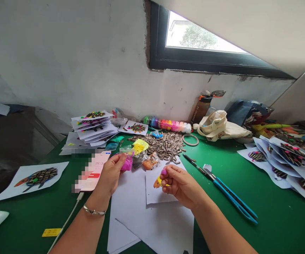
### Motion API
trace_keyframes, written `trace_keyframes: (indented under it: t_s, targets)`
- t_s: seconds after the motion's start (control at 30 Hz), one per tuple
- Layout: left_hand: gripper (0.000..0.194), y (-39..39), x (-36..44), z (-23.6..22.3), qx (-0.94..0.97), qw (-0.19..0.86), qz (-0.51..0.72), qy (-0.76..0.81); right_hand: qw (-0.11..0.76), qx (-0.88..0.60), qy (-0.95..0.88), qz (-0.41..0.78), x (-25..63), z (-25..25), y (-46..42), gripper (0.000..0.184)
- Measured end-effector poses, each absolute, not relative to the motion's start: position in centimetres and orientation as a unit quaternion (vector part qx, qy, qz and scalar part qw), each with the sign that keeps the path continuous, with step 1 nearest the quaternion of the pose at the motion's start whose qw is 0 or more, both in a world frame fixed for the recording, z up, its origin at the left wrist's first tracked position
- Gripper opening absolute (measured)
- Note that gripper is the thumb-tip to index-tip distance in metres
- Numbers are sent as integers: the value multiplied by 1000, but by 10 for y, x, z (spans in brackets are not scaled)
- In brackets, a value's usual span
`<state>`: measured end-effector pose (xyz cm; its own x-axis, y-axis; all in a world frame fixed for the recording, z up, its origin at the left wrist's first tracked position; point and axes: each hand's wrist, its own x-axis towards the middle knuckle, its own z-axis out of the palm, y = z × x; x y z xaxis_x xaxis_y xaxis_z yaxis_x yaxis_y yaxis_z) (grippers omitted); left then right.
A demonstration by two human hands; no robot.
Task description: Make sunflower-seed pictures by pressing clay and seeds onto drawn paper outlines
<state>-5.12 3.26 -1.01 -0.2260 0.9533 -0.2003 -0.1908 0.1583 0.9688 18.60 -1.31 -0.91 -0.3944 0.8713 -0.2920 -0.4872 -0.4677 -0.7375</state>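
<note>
My left hand (114, 171) pinches a small clear bag of magenta modelling clay (127, 163) above the white sheets. Between the thumb and fingers of my right hand (180, 181) is a little lump of pink-purple clay (163, 172). Below that hand lies a small white card (152, 195) with an orange and yellow clay shape (157, 182), partly covered by my fingers. Larger white paper (131, 208) lies under the card. Just beyond are bags of yellow clay (139, 146) and orange clay (151, 162), beside a heap of striped sunflower seeds (165, 144).
Stacked seed pictures (95, 128) stand back left, others (287, 158) at right. A phone (94, 173) with a cable lies left. Blue-handled tweezers (234, 199), a pen (195, 164) and a tape roll (190, 140) lie right. Clay tubs (168, 125), a bottle (202, 109) and a cloth bag (218, 127) line the wall.
</note>
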Motion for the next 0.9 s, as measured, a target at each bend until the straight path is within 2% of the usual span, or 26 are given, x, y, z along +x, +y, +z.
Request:
trace_keyframes:
  t_s: [0.3, 0.67, 0.9]
  targets:
    - [61, 36, -53, -14, 349, 489, 565, 566, 430, -326, -297, 788, 188, -13, -12, 27]
    - [58, 35, -56, -20, 398, 429, 504, 635, 449, -348, -302, 766, 185, -10, -13, 33]
    - [54, 39, -61, -30, 427, 403, 510, 629, 460, -350, -278, 768, 186, -12, -12, 35]
